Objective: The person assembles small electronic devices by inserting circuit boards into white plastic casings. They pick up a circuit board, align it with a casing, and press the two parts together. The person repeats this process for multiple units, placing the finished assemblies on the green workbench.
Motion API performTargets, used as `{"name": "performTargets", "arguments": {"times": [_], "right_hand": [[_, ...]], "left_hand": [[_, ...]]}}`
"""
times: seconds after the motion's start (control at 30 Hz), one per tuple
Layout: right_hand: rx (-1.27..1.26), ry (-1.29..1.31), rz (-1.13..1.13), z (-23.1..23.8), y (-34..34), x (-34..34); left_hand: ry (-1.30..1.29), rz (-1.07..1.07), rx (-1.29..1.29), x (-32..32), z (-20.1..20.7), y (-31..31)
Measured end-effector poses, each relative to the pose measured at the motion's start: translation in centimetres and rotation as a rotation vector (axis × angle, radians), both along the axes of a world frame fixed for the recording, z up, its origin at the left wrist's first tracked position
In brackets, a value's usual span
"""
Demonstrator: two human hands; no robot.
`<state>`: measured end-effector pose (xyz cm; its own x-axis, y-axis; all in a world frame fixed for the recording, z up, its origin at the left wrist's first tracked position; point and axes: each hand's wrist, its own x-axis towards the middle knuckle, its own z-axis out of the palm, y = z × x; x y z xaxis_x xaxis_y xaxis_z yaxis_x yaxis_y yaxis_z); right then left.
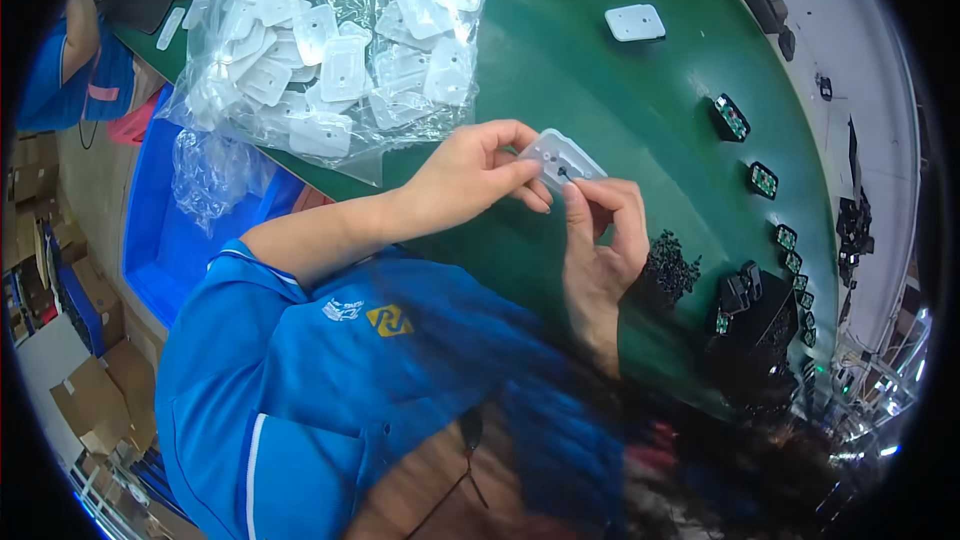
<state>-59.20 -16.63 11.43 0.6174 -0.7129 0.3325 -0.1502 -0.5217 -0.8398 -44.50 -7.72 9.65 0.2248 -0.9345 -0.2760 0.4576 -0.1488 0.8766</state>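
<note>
My left hand (475, 168) grips a white translucent plastic cover (552, 148) by its left edge, thumb on top and fingers underneath. The cover is a rounded rectangle with small holes, held tilted above the green table. At its near right side, my right hand (608, 230) is closed in a pinch, thumb against forefinger. By these fingertips a small black part (563, 172) shows against the cover; the fingers partly hide it. Just right of my right hand lies a heap of small black parts (672, 265).
A clear plastic bag (370, 155) with many white covers lies at the back left of the green table (560, 70). Two white covers (635, 23) rest farther back. Black housings with green circuit boards (763, 180) line the right edge. A blue bin (150, 240) stands left.
</note>
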Motion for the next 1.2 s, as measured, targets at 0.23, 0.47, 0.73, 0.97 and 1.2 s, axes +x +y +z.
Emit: {"name": "performTargets", "arguments": {"times": [0.23, 0.47, 0.73, 0.97, 1.2], "right_hand": [[0.024, 0.056, -0.046, -0.3, 0.1, -0.5], [0.295, -0.069, 0.005, -0.4, 0.4, -0.3], [0.104, -0.008, -0.033, -1.2, 0.5, -1.0], [0.039, 0.031, -0.177, 0.2, -0.4, -1.8], [0.623, 0.029, 0.067, -0.3, -1.5, -2.7]], "left_hand": [[-0.059, 0.082, -0.105, -1.8, 0.3, -0.4], [-0.667, 0.083, -0.340, -1.5, -0.2, -0.2], [-0.576, 0.043, -0.358, -1.7, -0.8, -0.5], [-0.048, 0.000, -0.209, -1.5, -0.2, -0.4], [-0.109, -0.046, -0.191, -2.0, 0.0, -0.9]]}}
